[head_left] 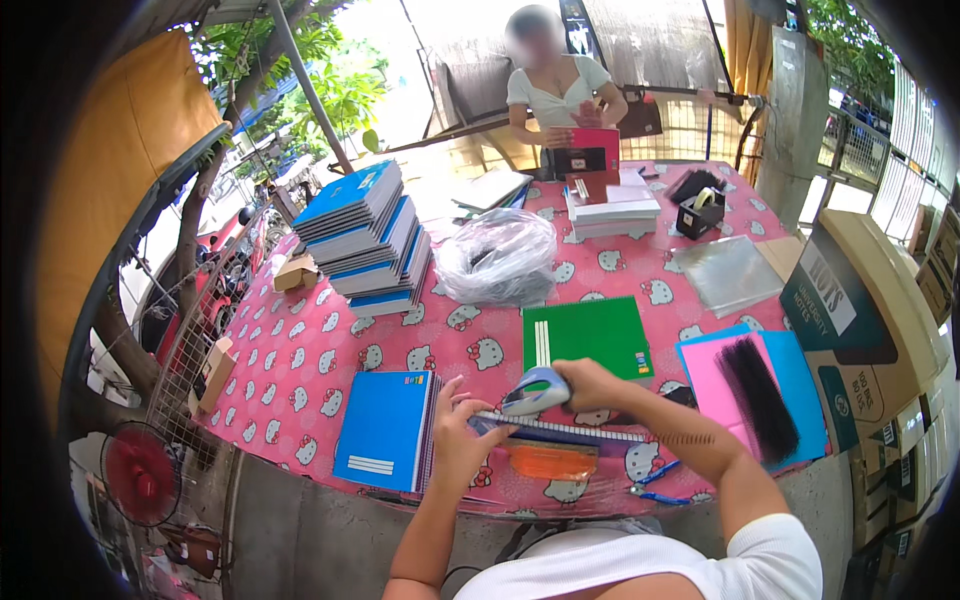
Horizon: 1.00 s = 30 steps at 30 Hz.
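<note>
Upright in front of me stands a notebook (570, 429), its punched white edge facing up. A dark spiral coil (688, 439) sticks out past its right end, beneath my right forearm. My left hand (462, 430) pinches the notebook's left end between thumb and fingers. Wrapped in my right hand (590, 383) is a grey-and-blue hand tool with a looped handle (540, 392), held just over the punched edge; its exact kind is unclear. Blue notebooks (383, 430) lie left of my left hand, and a green notebook (587, 337) lies beyond the tool.
Nearby are an orange packet (553, 462), blue-handled pliers (660, 492) and a bundle of black coils (757, 398) on coloured covers. Farther off stand stacked blue notebooks (365, 240), a plastic bag (497, 255), a tape dispenser (700, 212) and a carton (865, 310). A person (565, 95) opposite handles a red notebook (594, 150).
</note>
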Each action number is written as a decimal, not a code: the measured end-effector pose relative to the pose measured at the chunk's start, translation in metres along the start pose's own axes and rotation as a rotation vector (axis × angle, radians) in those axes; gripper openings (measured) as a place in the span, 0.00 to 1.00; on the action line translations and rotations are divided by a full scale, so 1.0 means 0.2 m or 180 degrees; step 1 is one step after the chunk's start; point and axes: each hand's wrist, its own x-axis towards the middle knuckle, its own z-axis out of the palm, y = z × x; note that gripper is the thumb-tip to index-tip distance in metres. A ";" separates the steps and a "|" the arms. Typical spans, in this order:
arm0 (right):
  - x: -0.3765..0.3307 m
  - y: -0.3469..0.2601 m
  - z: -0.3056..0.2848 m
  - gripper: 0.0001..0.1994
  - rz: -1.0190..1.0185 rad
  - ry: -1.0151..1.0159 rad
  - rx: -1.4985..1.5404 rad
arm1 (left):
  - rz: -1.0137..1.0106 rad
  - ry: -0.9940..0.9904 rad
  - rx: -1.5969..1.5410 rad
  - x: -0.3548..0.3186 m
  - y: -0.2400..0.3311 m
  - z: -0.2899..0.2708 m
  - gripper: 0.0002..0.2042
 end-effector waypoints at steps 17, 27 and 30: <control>0.14 -0.18 0.04 0.27 -0.0688 -0.0240 0.2938 | -0.1093 0.0423 -0.2717 -0.08 -0.27 -0.02 0.17; 0.07 -0.03 0.05 0.23 -0.0218 0.0695 0.0636 | -0.1223 0.0100 -0.3129 -0.02 -0.29 -0.01 0.13; -0.10 0.28 -0.01 0.25 0.0783 0.2375 0.0145 | -0.1201 -0.0047 -0.3337 0.00 -0.24 -0.06 0.09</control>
